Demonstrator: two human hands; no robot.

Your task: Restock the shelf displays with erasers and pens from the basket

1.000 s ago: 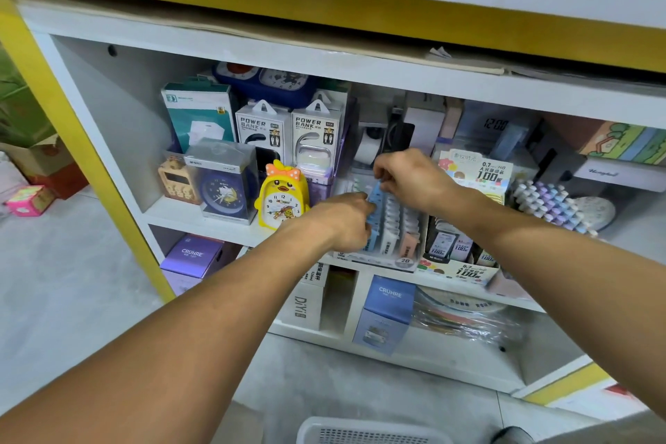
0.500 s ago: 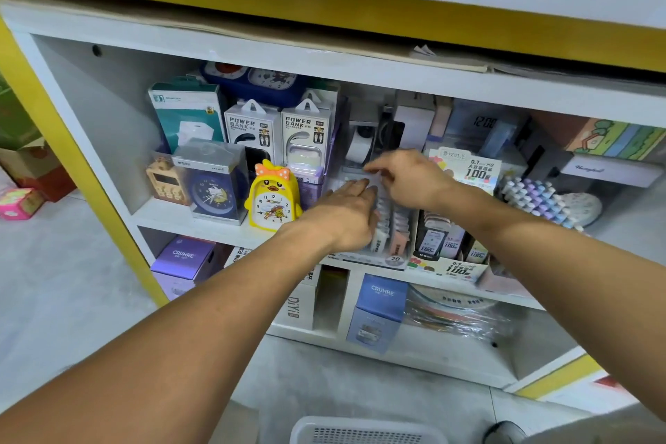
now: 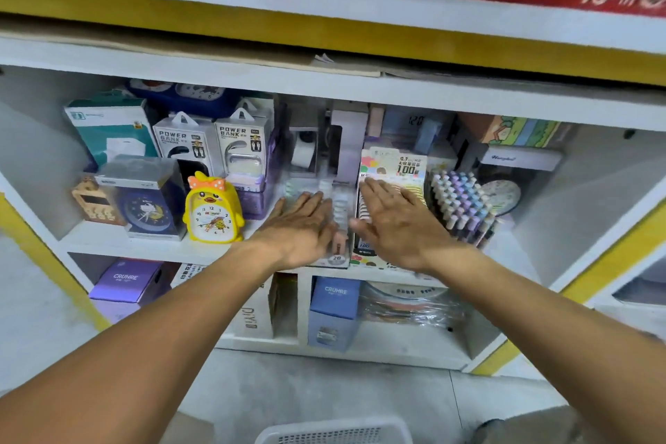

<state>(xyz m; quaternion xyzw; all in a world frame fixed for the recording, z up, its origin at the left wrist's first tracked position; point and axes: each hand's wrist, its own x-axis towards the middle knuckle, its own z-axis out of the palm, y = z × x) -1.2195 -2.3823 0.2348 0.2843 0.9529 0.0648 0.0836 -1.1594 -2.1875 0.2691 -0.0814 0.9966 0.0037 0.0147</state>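
An eraser display box [image 3: 340, 216] marked 2B stands on the middle shelf, with rows of small erasers in it. My left hand [image 3: 301, 227] lies flat and open over its left half, fingers together and pointing into the shelf. My right hand [image 3: 396, 223] is flat and open just right of it, over a pen display box [image 3: 403, 166] with a colourful card. Neither hand holds anything. The white basket [image 3: 335, 433] shows only its rim at the bottom edge.
A yellow duck alarm clock [image 3: 212, 209] stands left of the erasers, with a boxed blue clock [image 3: 144, 198] and power bank packs [image 3: 212, 148] behind. A rack of pastel-capped pens [image 3: 461, 205] sits on the right. Purple and blue boxes [image 3: 335, 310] fill the lower shelf.
Both hands had pinched fingers at the top of the eraser box; now they are flattened and spread apart over the boxes. The camera has tilted up a little.
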